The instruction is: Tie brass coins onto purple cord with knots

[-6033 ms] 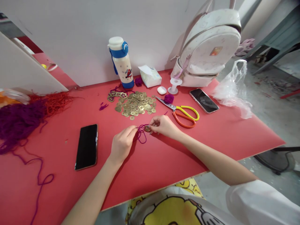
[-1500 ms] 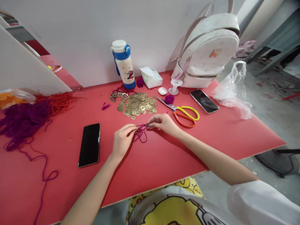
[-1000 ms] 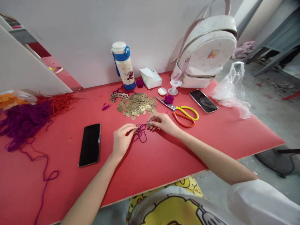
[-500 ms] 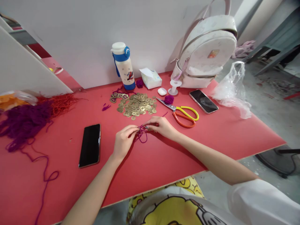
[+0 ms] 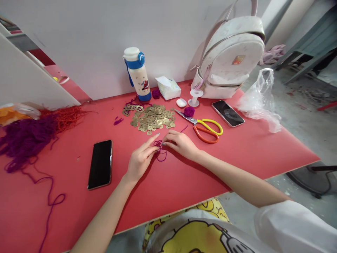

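Moved: left hand (image 5: 139,160) had straightened its forefinger, hands drawn closer | Grip: left hand and right hand (image 5: 181,144) each pinched the purple cord (image 5: 161,155) | Where: looped on red table (image 5: 237,154), just before coin pile (image 5: 152,119) | Handling: light, limp, tangle-prone; best held near an end.

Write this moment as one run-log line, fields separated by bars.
left hand: holds purple cord | right hand: pinches same cord | behind: brass coins, scissors

We see a red table (image 5: 250,154) carrying a black phone (image 5: 100,164), brass coins (image 5: 152,120), scissors (image 5: 204,128), a bottle (image 5: 137,73), a backpack (image 5: 231,59) and purple yarn (image 5: 23,137).
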The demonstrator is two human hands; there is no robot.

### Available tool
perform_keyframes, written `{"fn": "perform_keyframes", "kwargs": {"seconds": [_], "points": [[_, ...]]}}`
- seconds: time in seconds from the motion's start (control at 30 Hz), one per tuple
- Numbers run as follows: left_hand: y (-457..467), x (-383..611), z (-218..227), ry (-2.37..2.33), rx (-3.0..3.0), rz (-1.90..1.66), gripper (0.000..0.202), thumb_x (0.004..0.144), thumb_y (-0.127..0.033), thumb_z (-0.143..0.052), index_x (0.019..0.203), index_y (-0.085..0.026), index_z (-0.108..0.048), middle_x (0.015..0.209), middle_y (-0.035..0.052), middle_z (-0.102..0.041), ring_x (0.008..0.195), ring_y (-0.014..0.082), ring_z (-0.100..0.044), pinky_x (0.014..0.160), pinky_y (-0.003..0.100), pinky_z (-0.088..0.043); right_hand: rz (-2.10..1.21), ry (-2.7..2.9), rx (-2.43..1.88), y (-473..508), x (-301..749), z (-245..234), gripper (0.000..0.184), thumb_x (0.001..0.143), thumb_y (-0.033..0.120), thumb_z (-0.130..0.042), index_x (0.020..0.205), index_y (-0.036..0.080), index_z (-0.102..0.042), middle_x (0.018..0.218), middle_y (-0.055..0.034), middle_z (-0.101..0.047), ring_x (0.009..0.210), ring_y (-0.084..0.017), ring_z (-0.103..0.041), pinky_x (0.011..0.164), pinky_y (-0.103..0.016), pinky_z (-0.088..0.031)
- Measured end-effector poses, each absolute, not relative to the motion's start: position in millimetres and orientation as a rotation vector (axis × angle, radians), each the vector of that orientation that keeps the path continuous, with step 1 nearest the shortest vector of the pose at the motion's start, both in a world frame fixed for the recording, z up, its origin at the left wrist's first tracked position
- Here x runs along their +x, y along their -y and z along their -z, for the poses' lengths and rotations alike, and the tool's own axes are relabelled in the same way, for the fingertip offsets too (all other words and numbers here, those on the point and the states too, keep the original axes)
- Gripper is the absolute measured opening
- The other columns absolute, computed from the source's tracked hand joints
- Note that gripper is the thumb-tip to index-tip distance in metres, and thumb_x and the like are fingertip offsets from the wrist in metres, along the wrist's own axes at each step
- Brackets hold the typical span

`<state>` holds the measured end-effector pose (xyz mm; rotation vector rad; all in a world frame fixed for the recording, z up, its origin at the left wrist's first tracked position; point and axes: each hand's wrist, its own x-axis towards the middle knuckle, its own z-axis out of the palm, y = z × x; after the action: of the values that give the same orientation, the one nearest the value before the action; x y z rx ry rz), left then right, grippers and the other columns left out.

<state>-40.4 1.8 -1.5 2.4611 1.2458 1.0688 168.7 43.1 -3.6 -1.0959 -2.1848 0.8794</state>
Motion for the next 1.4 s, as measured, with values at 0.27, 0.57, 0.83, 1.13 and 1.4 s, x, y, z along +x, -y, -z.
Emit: {"fn": "perform_keyframes", "kwargs": {"seconds": [0.27, 0.57, 0.83, 1.13, 1.4], "points": [[-2.3, -41.8, 3.0, -1.201, 2.397, -1.070, 0.018, 0.095, -0.016, -0.054, 0.097, -0.019, -0.071, 0.093, 0.0060, -0.075, 0.082, 0.0158, -0.071, 0.074, 0.025, -0.057, -0.961, 2.036, -0.989, -40.2, 166.1, 4.7, 0.011, 0.092, 0.023, -0.062, 0.091, 0.020, -0.072, 0.089, -0.0053, -0.068, 0.081, -0.016, -0.064, 0.077, -0.027, -0.050], [-1.5, -44.0, 4.6, -1.252, 2.472, -1.025, 0.022, 0.097, -0.018, -0.049, 0.101, -0.019, -0.071, 0.095, 0.0066, -0.074, 0.084, 0.0163, -0.071, 0.074, 0.025, -0.055, -1.459, 1.502, -1.124, -43.5, 166.0, 7.0, 0.018, 0.081, 0.035, -0.069, 0.079, 0.017, -0.065, 0.067, -0.0028, -0.071, 0.060, -0.016, -0.068, 0.053, -0.024, -0.050], [0.6, -45.0, 4.9, -1.282, 2.680, -0.939, 0.023, 0.098, -0.014, -0.046, 0.104, -0.017, -0.068, 0.099, 0.0081, -0.074, 0.087, 0.0178, -0.072, 0.073, 0.026, -0.055, -1.117, 1.891, -1.207, -40.5, 165.6, -0.2, 0.020, 0.086, 0.030, -0.059, 0.072, 0.017, -0.061, 0.058, 0.0020, -0.058, 0.053, -0.010, -0.049, 0.054, -0.022, -0.035], [2.1, -41.6, 1.0, -1.274, 2.850, -0.902, 0.027, 0.099, -0.011, -0.041, 0.105, -0.016, -0.067, 0.098, 0.0086, -0.074, 0.086, 0.0182, -0.072, 0.071, 0.025, -0.056, -1.037, 2.005, -1.290, -35.7, 163.1, -1.6, 0.015, 0.082, 0.019, -0.052, 0.068, 0.017, -0.058, 0.055, 0.0045, -0.050, 0.052, -0.009, -0.039, 0.054, -0.023, -0.027], [2.2, -39.1, 0.6, -1.239, 2.966, -0.851, 0.024, 0.098, -0.009, -0.043, 0.103, -0.013, -0.065, 0.098, 0.0087, -0.075, 0.081, 0.0168, -0.072, 0.071, 0.025, -0.057, -1.089, 1.984, -1.281, -34.0, 161.4, -2.4, 0.015, 0.083, 0.018, -0.052, 0.068, 0.017, -0.056, 0.056, 0.0046, -0.050, 0.053, -0.008, -0.040, 0.055, -0.022, -0.027]]}}
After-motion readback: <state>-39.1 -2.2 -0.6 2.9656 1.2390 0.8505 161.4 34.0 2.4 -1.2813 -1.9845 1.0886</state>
